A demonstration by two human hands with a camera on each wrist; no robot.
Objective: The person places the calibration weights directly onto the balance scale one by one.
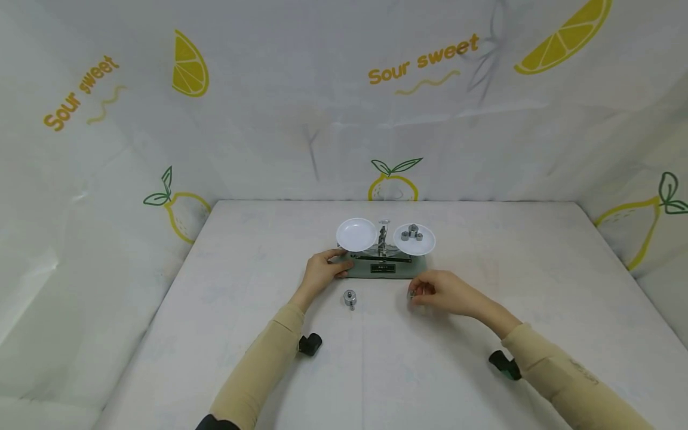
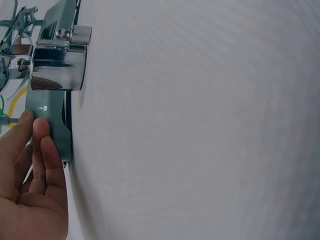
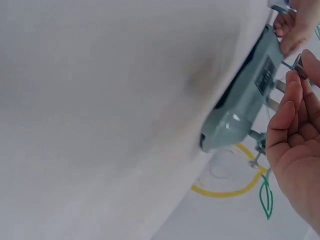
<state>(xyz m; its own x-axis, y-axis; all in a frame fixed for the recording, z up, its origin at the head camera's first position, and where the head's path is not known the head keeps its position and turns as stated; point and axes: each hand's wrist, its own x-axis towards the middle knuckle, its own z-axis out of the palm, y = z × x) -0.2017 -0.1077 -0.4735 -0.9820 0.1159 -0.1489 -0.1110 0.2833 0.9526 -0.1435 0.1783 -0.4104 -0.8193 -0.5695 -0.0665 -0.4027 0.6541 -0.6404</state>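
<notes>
A green balance scale (image 1: 383, 270) with two white pans stands on the table. At its left end my left hand (image 1: 322, 272) grips the base between thumb and fingers. My right hand (image 1: 443, 292) pinches a small metal weight (image 3: 299, 66) between thumb and fingertips, just in front of the scale's right end. Several metal weights (image 1: 413, 230) stand on the right pan (image 1: 429, 244); the left pan (image 1: 356, 235) holds nothing. In front of the scale, a larger silver weight (image 1: 350, 297) stands on the table with a tiny weight (image 1: 352, 307) beside it.
A white cloth covers the table (image 1: 258, 239). Behind it rises a white backdrop (image 1: 279, 137) with printed lemons and lettering. Black wrist devices (image 1: 310, 344) are at both forearms, which wear beige sleeves (image 1: 258, 364).
</notes>
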